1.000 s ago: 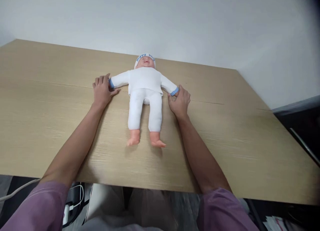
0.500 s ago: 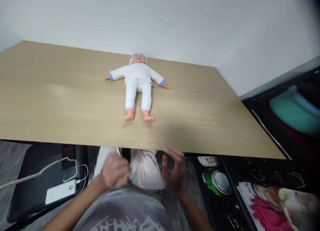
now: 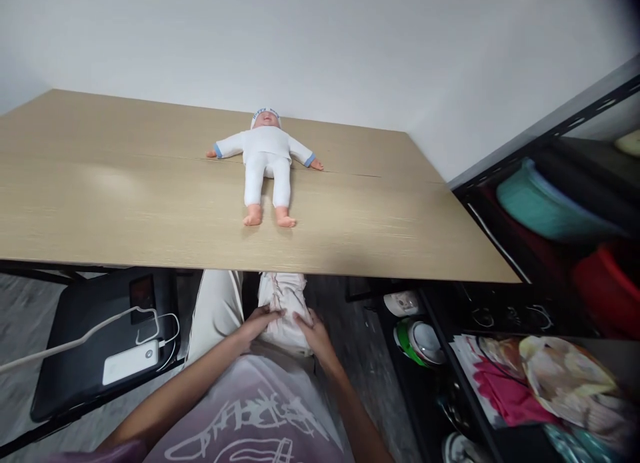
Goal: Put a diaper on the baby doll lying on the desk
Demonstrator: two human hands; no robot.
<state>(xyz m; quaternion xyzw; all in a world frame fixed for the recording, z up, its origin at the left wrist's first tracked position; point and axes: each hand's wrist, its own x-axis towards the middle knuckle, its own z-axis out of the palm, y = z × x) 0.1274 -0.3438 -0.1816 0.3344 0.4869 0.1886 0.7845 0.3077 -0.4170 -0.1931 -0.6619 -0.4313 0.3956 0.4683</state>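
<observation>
Below the table's front edge, a pale, ruffled diaper (image 3: 283, 303) lies across my lap. My left hand (image 3: 257, 324) grips its left side, thumb on top. On its opposite side, my right hand (image 3: 313, 331) holds on in the same way, with the fingers partly hidden beneath. A baby doll (image 3: 269, 146) in white clothes with blue cuffs lies on its back on the table (image 3: 125, 216), arms spread and feet towards me. Neither hand touches the doll.
To the left, a black stool (image 3: 75, 336) bears a white power bank (image 3: 131, 361) with cables and a phone (image 3: 143, 293). Shelving on the right holds a teal basin (image 3: 545, 203), a red basin (image 3: 605, 289) and pink cloth (image 3: 510, 389). A white wall stands behind the table.
Both hands, blurred and apart from the diaper before, have come together and taken hold of its sides. The view has shifted slightly right and down; the doll lies as before.
</observation>
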